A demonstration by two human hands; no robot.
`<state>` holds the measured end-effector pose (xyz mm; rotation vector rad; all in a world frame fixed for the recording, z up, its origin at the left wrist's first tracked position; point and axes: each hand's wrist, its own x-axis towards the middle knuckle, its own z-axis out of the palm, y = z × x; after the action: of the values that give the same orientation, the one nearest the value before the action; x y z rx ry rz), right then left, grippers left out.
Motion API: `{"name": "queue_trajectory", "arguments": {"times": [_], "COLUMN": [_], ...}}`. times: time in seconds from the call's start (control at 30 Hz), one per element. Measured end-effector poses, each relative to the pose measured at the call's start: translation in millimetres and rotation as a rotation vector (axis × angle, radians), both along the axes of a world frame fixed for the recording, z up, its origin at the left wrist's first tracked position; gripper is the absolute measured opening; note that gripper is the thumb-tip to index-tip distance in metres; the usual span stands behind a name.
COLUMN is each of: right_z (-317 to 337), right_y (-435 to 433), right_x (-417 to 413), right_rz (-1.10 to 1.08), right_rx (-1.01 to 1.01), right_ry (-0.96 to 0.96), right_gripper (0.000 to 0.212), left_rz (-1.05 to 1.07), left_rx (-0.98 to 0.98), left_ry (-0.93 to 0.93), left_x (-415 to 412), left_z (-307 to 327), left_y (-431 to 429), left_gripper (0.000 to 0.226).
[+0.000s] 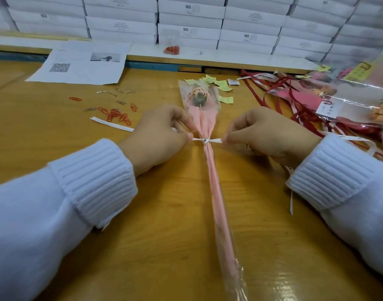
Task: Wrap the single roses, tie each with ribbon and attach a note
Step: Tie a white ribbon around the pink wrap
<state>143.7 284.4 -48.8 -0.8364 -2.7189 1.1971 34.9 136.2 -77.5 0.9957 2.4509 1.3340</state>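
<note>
A single rose [198, 97] wrapped in pink paper and clear film [214, 181] lies lengthwise on the wooden table [168, 213], bloom pointing away from me. A white ribbon [205, 140] is knotted around the wrap just below the bloom. My left hand [158, 137] pinches the ribbon's left end, and my right hand [266, 135] pinches its right end. Both ends run taut out from the knot. Small yellow-green notes [218, 85] lie scattered beyond the bloom.
Red and silver paper clips [116, 115] lie at left near a printed sheet [81, 66]. Red and white ribbons [279, 92] and finished wrapped roses [349, 98] pile up at right. White boxes [190, 20] are stacked along the back.
</note>
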Motion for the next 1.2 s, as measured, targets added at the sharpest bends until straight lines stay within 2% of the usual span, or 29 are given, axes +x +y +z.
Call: {"name": "queue_trajectory", "arguments": {"times": [0.13,0.23,0.33,0.43,0.53,0.67,0.77,0.93,1.0,1.1,1.13,1.2], "right_z": [-1.7,-2.4,-3.9,-5.0,-4.7,-4.8,-5.1,-5.0,-5.3,-5.3,-5.2,-4.9], "right_y": [-1.7,-2.6,-2.7,-3.0,-3.7,-4.3,-5.8,-6.9,-6.7,-6.3,-6.2,-6.3], "right_x": [-1.2,-1.3,-1.6,-0.9,-0.5,-0.2,0.2,1.1,0.8,0.8,0.8,0.9], "right_rz": [0.024,0.067,0.115,0.131,0.14,0.147,0.165,0.197,0.201,0.203,0.207,0.213], "right_rx": [0.095,0.115,0.104,0.105,0.11,0.117,0.11,0.097,0.1,0.108,0.112,0.117], "right_ry": [-0.018,-0.046,-0.061,-0.042,-0.043,-0.041,-0.017,-0.013,-0.014,-0.018,-0.019,-0.017], "right_gripper": [0.009,0.013,0.018,0.022,0.02,0.015,0.015,0.014,0.013,0.013,0.013,0.014], "left_rz": [-0.005,-0.019,-0.001,-0.012,-0.078,-0.197,-0.243,-0.141,-0.106,-0.083,-0.063,-0.013], "left_rx": [-0.163,-0.224,-0.368,-0.503,-0.558,-0.292,-0.137,-0.078,-0.142,-0.344,-0.372,-0.397], "left_ry": [0.266,0.52,0.724,0.654,0.374,0.002,-0.1,-0.118,0.05,0.474,0.529,0.527], "left_x": [2.3,1.9,0.5,-0.9,-6.2,-2.6,3.8,6.2,4.4,-0.1,-1.7,-3.3], "left_z": [-0.6,0.3,3.4,7.1,12.3,18.3,17.7,14.7,12.9,11.1,10.1,9.3], "left_y": [2.8,-1.5,-3.7,-3.3,-5.1,-10.9,-12.3,-9.8,-11.1,-13.5,-13.2,-12.0], "left_gripper": [0.015,0.007,0.03,0.046,0.047,0.035,0.025,0.017,0.012,0.007,0.01,0.015]}}
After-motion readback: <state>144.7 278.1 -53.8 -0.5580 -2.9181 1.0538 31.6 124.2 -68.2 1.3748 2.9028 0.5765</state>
